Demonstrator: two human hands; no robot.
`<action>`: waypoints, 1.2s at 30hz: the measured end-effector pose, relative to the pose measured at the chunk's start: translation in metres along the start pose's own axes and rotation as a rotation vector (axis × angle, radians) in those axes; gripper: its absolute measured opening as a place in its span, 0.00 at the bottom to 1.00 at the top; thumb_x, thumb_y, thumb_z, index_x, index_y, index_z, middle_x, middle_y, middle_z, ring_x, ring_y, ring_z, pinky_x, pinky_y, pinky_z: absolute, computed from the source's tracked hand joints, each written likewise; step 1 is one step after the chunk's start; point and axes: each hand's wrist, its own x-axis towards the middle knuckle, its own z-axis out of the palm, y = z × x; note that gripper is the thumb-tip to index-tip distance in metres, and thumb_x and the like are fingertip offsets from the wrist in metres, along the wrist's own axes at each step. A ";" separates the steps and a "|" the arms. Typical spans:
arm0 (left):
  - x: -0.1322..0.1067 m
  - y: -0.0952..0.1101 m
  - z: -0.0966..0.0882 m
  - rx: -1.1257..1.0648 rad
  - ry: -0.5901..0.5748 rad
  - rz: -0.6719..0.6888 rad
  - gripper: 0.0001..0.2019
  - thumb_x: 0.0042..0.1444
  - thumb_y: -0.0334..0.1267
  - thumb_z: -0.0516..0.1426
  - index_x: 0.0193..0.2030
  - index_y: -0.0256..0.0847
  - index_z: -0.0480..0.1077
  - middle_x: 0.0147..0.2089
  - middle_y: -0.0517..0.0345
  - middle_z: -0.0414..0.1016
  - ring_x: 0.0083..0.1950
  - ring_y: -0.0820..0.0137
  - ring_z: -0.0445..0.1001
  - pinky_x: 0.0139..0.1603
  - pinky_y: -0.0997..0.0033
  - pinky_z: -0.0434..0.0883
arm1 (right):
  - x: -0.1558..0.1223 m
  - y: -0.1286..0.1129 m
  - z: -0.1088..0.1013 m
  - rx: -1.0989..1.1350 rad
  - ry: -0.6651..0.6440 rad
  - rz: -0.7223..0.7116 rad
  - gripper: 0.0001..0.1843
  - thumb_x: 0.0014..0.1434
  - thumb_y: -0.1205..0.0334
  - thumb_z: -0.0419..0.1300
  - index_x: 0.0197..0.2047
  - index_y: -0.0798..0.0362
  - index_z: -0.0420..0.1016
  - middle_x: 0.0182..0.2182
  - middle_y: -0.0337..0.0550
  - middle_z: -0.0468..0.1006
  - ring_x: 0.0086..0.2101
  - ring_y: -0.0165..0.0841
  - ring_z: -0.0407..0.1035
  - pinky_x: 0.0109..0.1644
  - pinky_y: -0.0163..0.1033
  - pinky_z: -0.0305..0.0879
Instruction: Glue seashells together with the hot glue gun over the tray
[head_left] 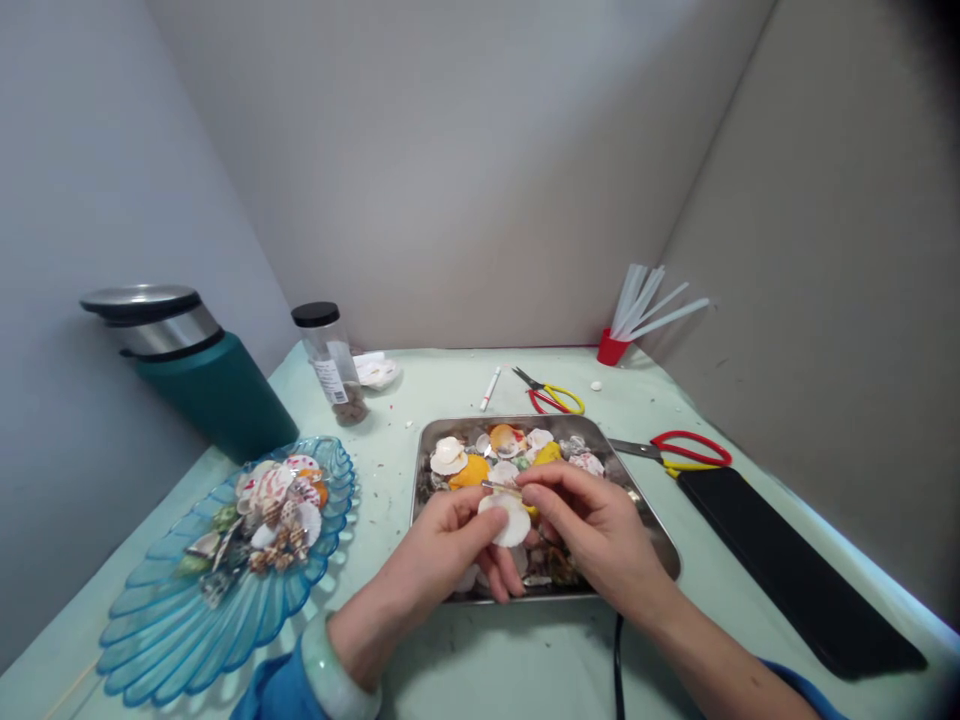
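Note:
Above a metal tray (670, 560), my left hand (450, 545) is closed on a white scallop shell (504, 522), thumb across its face. My right hand (592, 525) pinches a thin, stick-like piece (500, 487) at the shell's upper edge; its exact kind is too small to make out, and its far end lies by my left index finger. Under both hands the tray holds many shells, among them a white shell (448, 456), an orange one (507, 440) and a yellow one (548, 454). My hands hide the tray's near middle.
A blue shell-shaped dish (195, 635) with more shells stands left, before a teal bottle (217, 390). Behind are a black-lidded jar (330, 365), a white marker (490, 388), scissors (551, 393) and a red cup (613, 348) of glue sticks. Larger scissors (686, 450) and a black slab (795, 570) lie right.

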 end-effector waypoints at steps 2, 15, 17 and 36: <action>0.000 0.000 0.000 0.000 -0.010 0.008 0.18 0.55 0.50 0.56 0.35 0.34 0.66 0.20 0.54 0.74 0.18 0.73 0.70 0.22 0.77 0.68 | 0.000 0.002 -0.001 -0.074 0.019 -0.058 0.08 0.61 0.57 0.58 0.39 0.50 0.76 0.34 0.41 0.77 0.27 0.29 0.71 0.33 0.35 0.70; 0.003 -0.005 -0.002 -0.030 0.070 0.056 0.17 0.59 0.51 0.52 0.34 0.36 0.65 0.18 0.56 0.73 0.16 0.74 0.68 0.19 0.77 0.66 | -0.004 -0.002 0.002 -0.348 0.042 -0.349 0.02 0.61 0.65 0.57 0.39 0.52 0.71 0.31 0.38 0.74 0.28 0.28 0.66 0.33 0.34 0.62; 0.002 -0.004 -0.002 0.000 0.095 0.058 0.17 0.58 0.51 0.53 0.34 0.36 0.65 0.18 0.57 0.72 0.17 0.75 0.68 0.19 0.78 0.65 | -0.005 -0.002 0.002 -0.361 0.060 -0.322 0.01 0.60 0.65 0.58 0.36 0.52 0.70 0.29 0.37 0.73 0.27 0.28 0.66 0.32 0.34 0.61; 0.002 -0.004 -0.001 0.048 0.094 0.038 0.17 0.57 0.50 0.53 0.28 0.36 0.65 0.16 0.56 0.72 0.15 0.75 0.67 0.19 0.78 0.65 | -0.006 -0.003 0.002 -0.321 0.028 -0.344 0.08 0.62 0.65 0.55 0.30 0.52 0.67 0.26 0.37 0.71 0.28 0.29 0.66 0.34 0.36 0.61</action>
